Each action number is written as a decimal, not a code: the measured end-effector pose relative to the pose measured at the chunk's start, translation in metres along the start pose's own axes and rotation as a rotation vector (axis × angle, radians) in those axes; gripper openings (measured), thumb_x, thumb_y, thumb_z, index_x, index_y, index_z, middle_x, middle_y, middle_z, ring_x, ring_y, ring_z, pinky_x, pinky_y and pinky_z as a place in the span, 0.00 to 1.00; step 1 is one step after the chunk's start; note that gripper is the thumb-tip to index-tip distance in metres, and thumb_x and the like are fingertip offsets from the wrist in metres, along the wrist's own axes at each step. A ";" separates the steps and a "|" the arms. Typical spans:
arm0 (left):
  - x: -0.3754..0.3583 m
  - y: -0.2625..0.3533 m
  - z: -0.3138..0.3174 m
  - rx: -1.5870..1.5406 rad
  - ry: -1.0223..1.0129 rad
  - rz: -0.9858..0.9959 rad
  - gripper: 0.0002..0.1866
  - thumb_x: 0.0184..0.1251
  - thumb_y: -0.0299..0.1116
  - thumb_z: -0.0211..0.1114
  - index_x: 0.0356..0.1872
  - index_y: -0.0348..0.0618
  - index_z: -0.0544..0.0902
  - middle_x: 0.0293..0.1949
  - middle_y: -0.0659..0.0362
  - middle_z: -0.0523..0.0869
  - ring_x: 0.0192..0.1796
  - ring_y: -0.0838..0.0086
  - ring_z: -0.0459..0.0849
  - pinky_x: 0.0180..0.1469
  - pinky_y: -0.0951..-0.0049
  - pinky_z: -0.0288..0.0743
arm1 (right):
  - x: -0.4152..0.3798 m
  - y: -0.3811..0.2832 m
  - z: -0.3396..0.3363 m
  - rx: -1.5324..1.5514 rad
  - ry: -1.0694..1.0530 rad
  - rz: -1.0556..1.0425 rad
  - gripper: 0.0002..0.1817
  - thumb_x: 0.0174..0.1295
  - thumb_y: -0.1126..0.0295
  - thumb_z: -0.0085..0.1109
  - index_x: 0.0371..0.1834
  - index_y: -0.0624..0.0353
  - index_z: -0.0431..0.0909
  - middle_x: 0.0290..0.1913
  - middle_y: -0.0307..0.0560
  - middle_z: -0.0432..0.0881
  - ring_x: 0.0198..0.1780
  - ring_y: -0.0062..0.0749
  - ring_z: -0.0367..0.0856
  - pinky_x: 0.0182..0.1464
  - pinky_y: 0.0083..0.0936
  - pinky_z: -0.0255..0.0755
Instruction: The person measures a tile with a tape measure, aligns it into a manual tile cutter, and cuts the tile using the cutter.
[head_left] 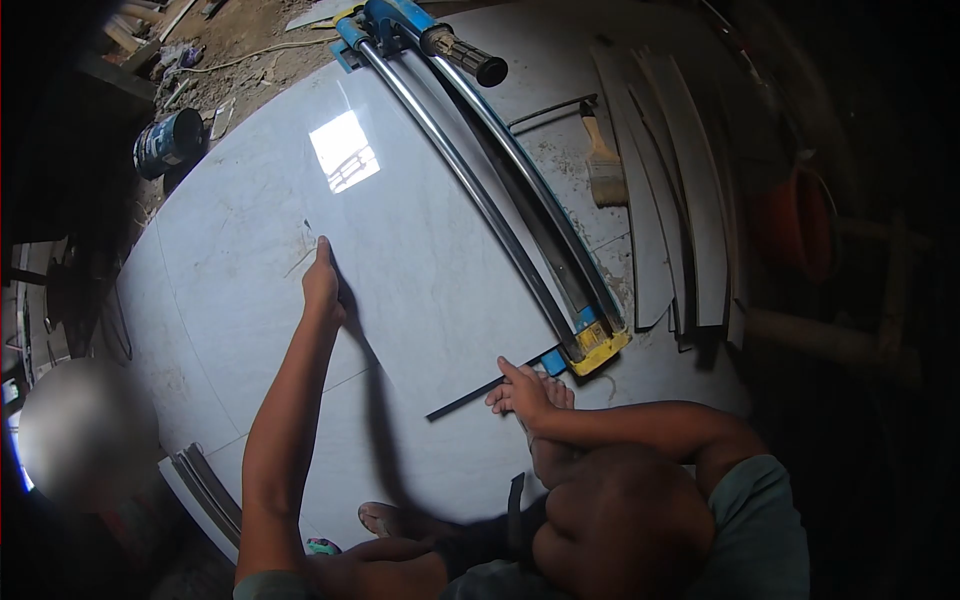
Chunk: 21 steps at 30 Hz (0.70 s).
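Note:
A large glossy pale tile (430,250) lies under the rails of a blue and yellow tile cutter (470,185). On the tile's left edge, my left hand (322,288) is closed, thumb on top and the other fingers hidden. My right hand (525,392) is at the tile's near edge, beside the cutter's yellow end, with its thumb over the edge and fingers curled below. Next to it, a thin black bar (465,398) runs along that edge. The cutter's black-gripped handle (465,57) is at the far end.
Right of the cutter lie a paintbrush (604,170), a metal rod (550,112) and several tile strips (695,190). An orange bucket (800,225) stands farther right. A dark paint can (168,144) lies at the upper left. More strips (210,490) are at the lower left. Bare feet show near the tile.

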<state>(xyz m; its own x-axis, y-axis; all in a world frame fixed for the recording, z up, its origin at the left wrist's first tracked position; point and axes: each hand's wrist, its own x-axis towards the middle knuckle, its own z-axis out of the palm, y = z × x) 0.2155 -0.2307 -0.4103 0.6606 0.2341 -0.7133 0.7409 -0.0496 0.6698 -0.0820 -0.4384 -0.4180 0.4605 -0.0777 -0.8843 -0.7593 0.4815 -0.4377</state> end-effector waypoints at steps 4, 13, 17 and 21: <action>-0.008 -0.002 0.007 0.014 -0.020 -0.002 0.39 0.74 0.60 0.61 0.62 0.27 0.78 0.62 0.47 0.82 0.62 0.60 0.78 0.67 0.59 0.68 | -0.004 -0.014 0.001 0.075 0.148 0.026 0.31 0.73 0.40 0.53 0.37 0.64 0.70 0.25 0.52 0.82 0.20 0.30 0.79 0.23 0.21 0.69; -0.003 -0.021 0.005 0.246 -0.143 0.204 0.23 0.68 0.50 0.74 0.24 0.47 0.73 0.21 0.69 0.67 0.23 0.82 0.60 0.25 0.72 0.56 | -0.008 -0.034 -0.005 0.132 0.183 0.194 0.35 0.69 0.41 0.60 0.51 0.70 0.70 0.24 0.52 0.80 0.22 0.33 0.78 0.26 0.24 0.75; -0.010 -0.020 0.010 0.261 -0.113 0.224 0.24 0.69 0.50 0.73 0.24 0.48 0.72 0.19 0.70 0.66 0.21 0.83 0.60 0.23 0.73 0.54 | -0.025 -0.050 -0.007 0.142 0.121 0.316 0.34 0.69 0.44 0.63 0.52 0.73 0.78 0.30 0.53 0.87 0.34 0.36 0.87 0.36 0.27 0.82; -0.006 -0.019 0.019 0.285 -0.114 0.276 0.22 0.71 0.49 0.72 0.26 0.49 0.73 0.19 0.72 0.66 0.19 0.85 0.59 0.21 0.75 0.51 | -0.040 -0.117 0.000 -0.908 -0.414 0.190 0.25 0.69 0.48 0.64 0.43 0.64 0.86 0.33 0.49 0.90 0.39 0.34 0.89 0.40 0.32 0.81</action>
<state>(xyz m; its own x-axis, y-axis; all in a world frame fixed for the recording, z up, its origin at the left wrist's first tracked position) 0.1997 -0.2498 -0.4228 0.8363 0.0659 -0.5444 0.5277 -0.3662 0.7664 -0.0118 -0.4914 -0.3320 0.2878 0.3226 -0.9017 -0.8196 -0.4041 -0.4062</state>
